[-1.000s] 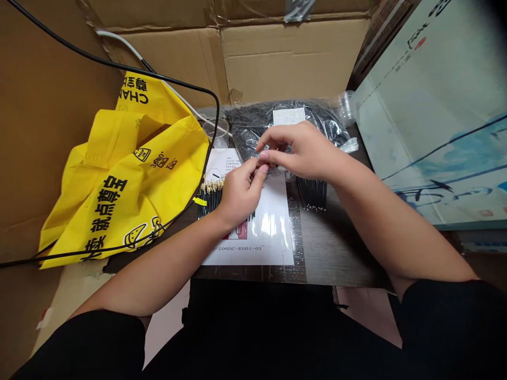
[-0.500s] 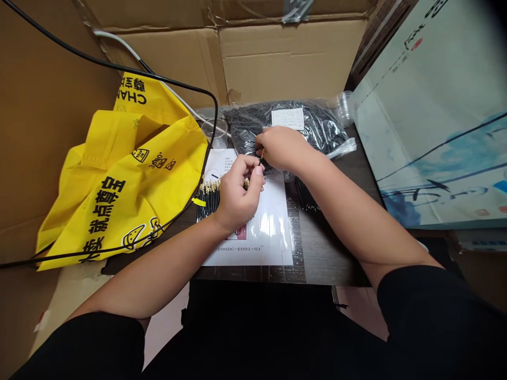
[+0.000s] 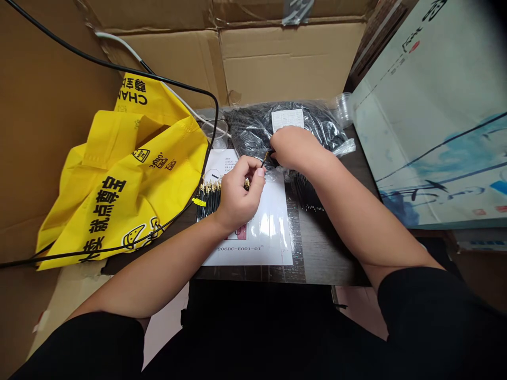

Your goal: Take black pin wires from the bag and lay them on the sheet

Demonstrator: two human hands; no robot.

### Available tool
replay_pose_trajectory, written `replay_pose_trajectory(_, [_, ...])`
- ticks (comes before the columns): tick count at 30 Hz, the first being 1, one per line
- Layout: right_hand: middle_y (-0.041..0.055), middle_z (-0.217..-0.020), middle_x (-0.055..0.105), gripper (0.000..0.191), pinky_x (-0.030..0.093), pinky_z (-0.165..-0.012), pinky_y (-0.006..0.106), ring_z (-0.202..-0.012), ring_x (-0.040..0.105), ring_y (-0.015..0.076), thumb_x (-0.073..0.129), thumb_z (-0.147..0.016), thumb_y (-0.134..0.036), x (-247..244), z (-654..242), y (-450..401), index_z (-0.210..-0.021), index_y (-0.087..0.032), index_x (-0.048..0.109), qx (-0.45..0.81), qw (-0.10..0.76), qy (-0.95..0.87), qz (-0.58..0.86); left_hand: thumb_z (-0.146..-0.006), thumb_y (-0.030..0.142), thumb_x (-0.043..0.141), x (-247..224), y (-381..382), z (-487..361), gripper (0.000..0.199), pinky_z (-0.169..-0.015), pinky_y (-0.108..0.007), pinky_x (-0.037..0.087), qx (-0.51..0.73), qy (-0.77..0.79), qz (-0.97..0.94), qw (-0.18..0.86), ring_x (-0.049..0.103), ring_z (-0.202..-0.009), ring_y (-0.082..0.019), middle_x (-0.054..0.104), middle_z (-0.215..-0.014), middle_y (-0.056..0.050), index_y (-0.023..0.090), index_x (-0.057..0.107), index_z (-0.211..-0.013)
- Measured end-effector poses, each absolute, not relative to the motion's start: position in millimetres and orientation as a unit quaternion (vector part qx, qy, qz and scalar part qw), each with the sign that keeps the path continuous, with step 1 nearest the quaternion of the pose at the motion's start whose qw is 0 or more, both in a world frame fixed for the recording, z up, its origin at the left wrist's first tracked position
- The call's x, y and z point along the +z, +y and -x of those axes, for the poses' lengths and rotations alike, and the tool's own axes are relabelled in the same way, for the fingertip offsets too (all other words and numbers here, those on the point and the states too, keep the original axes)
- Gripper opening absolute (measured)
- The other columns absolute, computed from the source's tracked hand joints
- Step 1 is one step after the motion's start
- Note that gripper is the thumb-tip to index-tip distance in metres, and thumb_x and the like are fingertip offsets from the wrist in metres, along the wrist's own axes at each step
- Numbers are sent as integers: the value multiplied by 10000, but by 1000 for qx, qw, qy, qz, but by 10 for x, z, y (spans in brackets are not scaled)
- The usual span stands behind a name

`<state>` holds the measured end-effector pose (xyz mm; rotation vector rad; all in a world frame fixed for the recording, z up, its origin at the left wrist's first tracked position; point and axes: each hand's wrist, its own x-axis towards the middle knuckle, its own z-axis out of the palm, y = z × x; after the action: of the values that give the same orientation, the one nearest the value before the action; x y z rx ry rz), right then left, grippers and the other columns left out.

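Observation:
My left hand (image 3: 242, 191) is closed over the printed sheet (image 3: 273, 240), its thumb and forefinger pinching a thin black piece with a gold tip (image 3: 265, 158). Just right of that tip, my right hand (image 3: 295, 149) has its fingers curled down, and what they hold, if anything, is hidden. Behind it lies a clear bag of black parts (image 3: 253, 126) with a white label (image 3: 288, 119). Left of my left hand is a row of black pieces with gold ends (image 3: 209, 198). More black pieces (image 3: 307, 194) lie below my right wrist.
A yellow bag (image 3: 158, 142) covers the left side, with a black cable (image 3: 216, 113) running over it. Two clear plastic cups (image 3: 217, 132) (image 3: 344, 110) stand at the back. Cardboard (image 3: 293, 63) rises behind, and a pale printed bag (image 3: 435, 132) stands at the right.
My right hand has moved right, away from my left hand. The gold-tipped piece in my left hand now shows more clearly. My left hand has barely moved.

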<state>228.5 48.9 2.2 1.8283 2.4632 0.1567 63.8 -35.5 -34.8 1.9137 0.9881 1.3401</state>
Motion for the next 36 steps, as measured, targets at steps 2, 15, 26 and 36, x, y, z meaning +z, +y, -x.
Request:
replay_pose_trajectory(2, [167,-913,696,168,489,-660,368,-801,653,277,678,-805,-178,103,-2251,440,-943,-103,737,33,66,793,-605,-988,312,475,-346,-355,-637,146,-691,-247,468,504,369,-720,300,543,-714,-84,606,-836,-9,186,538,-950])
replay_pose_trajectory(15, [112,-823,681,77,414,-644,347,-742,601,235,615,-850,-175,146,-2351,416,-858,-177,692,39,-105,800,-590,-1001,283,443,-339,-360,-653,134,-664,-217,449,510,363,-720,301,528,-698,-68,593,-852,-6,184,521,-958])
replay_pose_trajectory(26, [23,-812,656,71,415,-678,313,-720,569,166,552,-914,-192,135,-2671,-96,-927,-214,618,-62,-340,812,-471,-1006,332,434,-286,-370,-652,228,-642,-256,389,413,389,-783,256,500,-662,-90,573,-745,9,185,575,-902])
replay_pose_trajectory(36, [56,-913,711,157,509,-788,328,-833,638,170,609,-920,-178,-248,-2840,-766,-1061,-172,679,-83,-365,832,-410,-961,302,497,-335,-422,-676,210,-737,-252,465,290,319,-888,162,644,-795,-116,711,-889,9,207,679,-1003])
